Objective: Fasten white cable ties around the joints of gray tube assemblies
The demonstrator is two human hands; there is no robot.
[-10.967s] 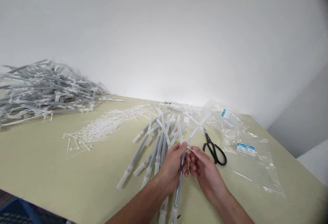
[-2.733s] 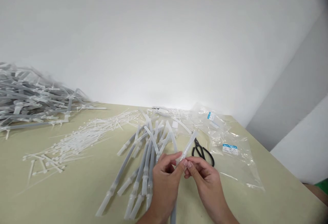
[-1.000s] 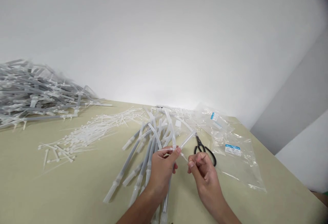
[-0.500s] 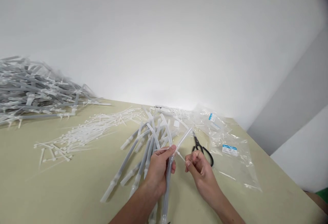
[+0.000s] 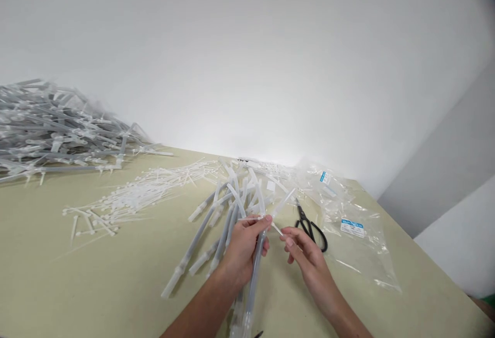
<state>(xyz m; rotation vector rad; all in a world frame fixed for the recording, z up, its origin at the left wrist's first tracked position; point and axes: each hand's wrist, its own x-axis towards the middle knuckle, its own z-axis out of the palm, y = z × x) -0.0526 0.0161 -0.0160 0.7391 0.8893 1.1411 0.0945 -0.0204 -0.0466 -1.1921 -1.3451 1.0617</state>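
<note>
- Pale wall (image 5: 247,59) rises behind a yellowish-green counter (image 5: 116,291); the black-handled scissors (image 5: 303,218) lying on it serve as the landmark.
- Left of the scissors, the left hand (image 5: 242,250) has its fingers closed around a branched tube (image 5: 254,276), grey along its lower length, with two pale arms spreading above the grip.
- A thin white tie (image 5: 277,228) slants from the tube's junction towards the scissors.
- Just in front of the scissors, the right hand (image 5: 311,263) has its fingers narrowly spaced at the end of that tie; whether they pinch it, I cannot tell.
- Further left of the scissors, more grey tubes with pale ends (image 5: 193,242) lie overlapping, partly hidden by the left hand.
- Beyond those, still leftward, are scattered loose white ties (image 5: 143,193), then a tall heap of tube assemblies (image 5: 58,131) against the wall.
- Right of the scissors is a clear plastic bag (image 5: 363,255) with a blue-and-white label; another labelled bag (image 5: 338,186) lies behind them.
</note>
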